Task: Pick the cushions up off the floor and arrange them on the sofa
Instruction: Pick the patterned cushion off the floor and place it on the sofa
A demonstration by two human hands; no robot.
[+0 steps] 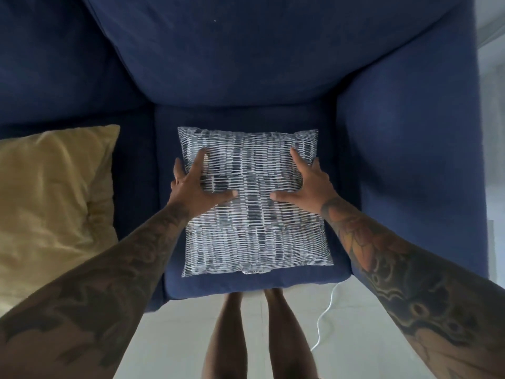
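1. Two cushions in sight: a yellow cushion (52, 203) lies on the left seat of the blue sofa (246, 64), and a grey-and-white patterned cushion (254, 231) lies flat on the right seat, beside the armrest (415, 160).
2. One white cable (323, 315) trails across the pale floor (355, 351) just below the sofa's front edge.
3. Left hand (195, 184) is laid on the patterned cushion's left side, fingers spread, thumb pointing inward; the grip is flat and released, not clenched.
4. Right hand (303, 184) mirrors it on the right side, palm down, fingers splayed, thumb inward, grip likewise released.
5. Both tattooed forearms reach forward, straight.
6. A small white label (252, 272) sits at the cushion's near edge; its lettering is too small to read surely.
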